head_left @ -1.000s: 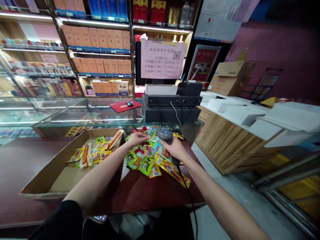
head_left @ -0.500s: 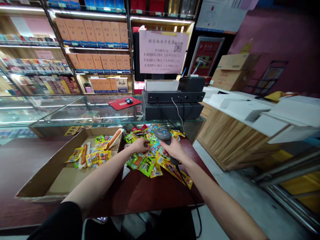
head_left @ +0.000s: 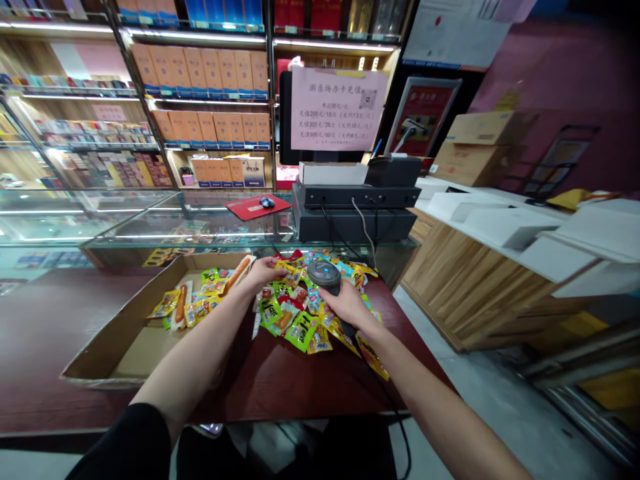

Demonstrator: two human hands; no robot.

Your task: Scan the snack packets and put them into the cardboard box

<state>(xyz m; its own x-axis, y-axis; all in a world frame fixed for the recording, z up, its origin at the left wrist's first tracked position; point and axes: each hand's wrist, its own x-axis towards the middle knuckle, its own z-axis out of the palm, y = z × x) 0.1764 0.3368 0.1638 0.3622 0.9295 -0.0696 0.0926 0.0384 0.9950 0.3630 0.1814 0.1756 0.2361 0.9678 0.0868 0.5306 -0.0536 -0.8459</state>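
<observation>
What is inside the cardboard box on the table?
The cardboard box holds yellow and green snack packets and two wrapped sausages. Its near right part is covered by the left forearm; anything there, or beneath the packets, is hidden.

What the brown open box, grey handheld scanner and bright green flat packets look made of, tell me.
Brown open box: matte cardboard, judging by its plain tan walls and rough rim.
Grey handheld scanner: probably hard plastic, given its smooth, rounded head with a soft sheen.
Bright green flat packets: likely glossy plastic film, from the printed, creased surface; foil lining can't be ruled out.
</observation>
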